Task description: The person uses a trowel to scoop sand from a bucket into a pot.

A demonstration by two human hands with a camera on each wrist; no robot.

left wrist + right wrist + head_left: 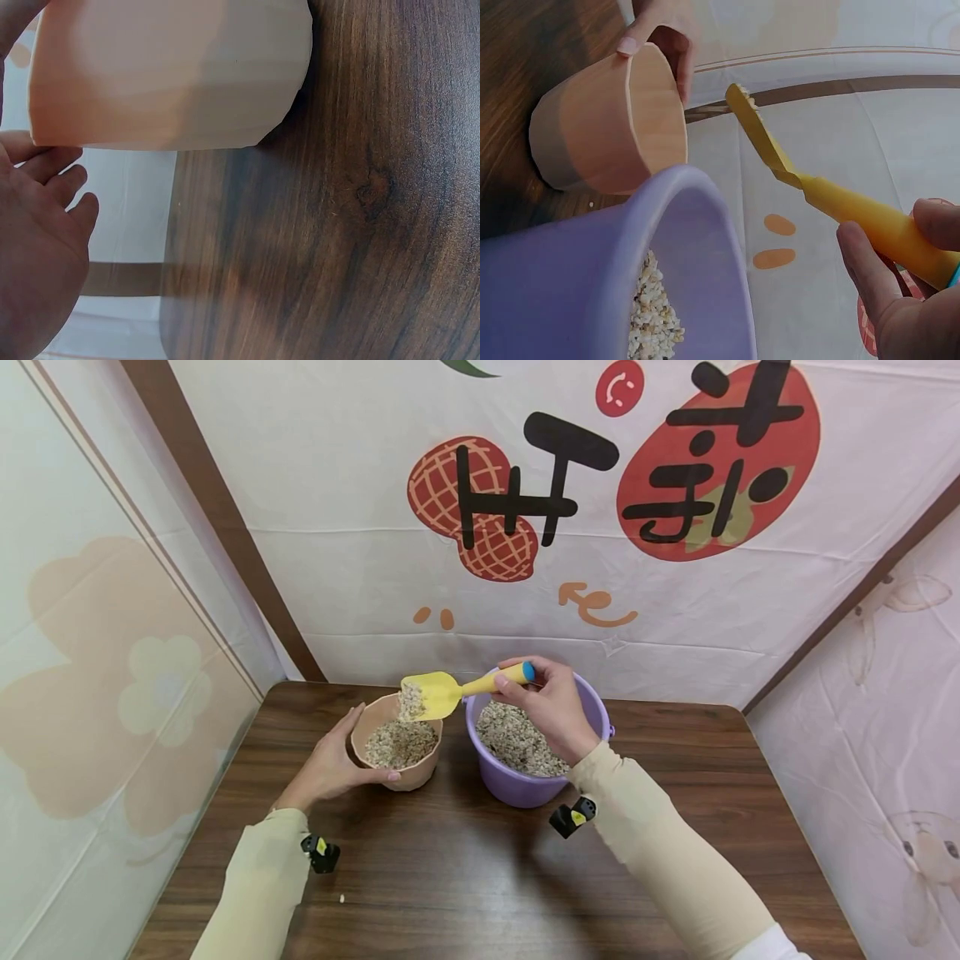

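My right hand grips the yellow handle of a small toy shovel with a blue end. Pale gravel lies on the blade, which is over the right side of a peach-coloured flowerpot. The same shovel appears edge-on in the right wrist view. My left hand holds the pot at its left, thumb along the near rim and fingers round the far side. Gravel partly fills the pot. To its right stands a purple bucket with more gravel, partly under my right hand.
Everything stands on a dark wooden table, near its back edge. A printed cloth wall rises right behind the pot and bucket. One pale crumb lies near my left wrist.
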